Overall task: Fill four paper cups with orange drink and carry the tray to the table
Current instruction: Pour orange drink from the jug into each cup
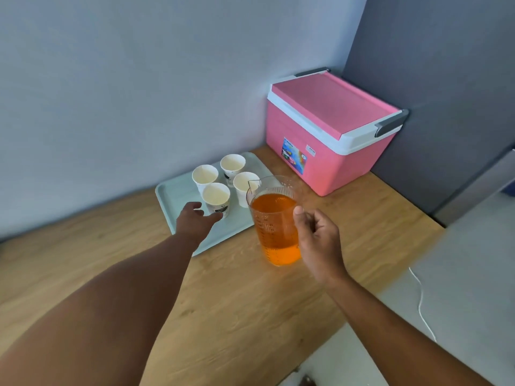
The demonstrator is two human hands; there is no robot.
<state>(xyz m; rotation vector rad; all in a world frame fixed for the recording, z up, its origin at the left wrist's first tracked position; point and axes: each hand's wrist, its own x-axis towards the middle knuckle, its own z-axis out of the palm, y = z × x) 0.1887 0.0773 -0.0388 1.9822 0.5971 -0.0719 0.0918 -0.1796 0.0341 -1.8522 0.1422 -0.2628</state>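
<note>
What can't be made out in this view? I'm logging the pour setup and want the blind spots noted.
- Pitcher handle, head view: hidden behind the right hand, so the grip itself is unseen.
- Nearest paper cup, lower wall: partly covered by the left hand; contact unclear.
- Cooler label: too small to read.
- Right cup: partly behind the pitcher's rim.
- Pitcher scale marks: blurred.

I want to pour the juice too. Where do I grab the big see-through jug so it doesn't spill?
Probably grip the jug by its right side, where the right hand is. Its spout points left toward the cups, so holding opposite lets you tip it that way.
</note>
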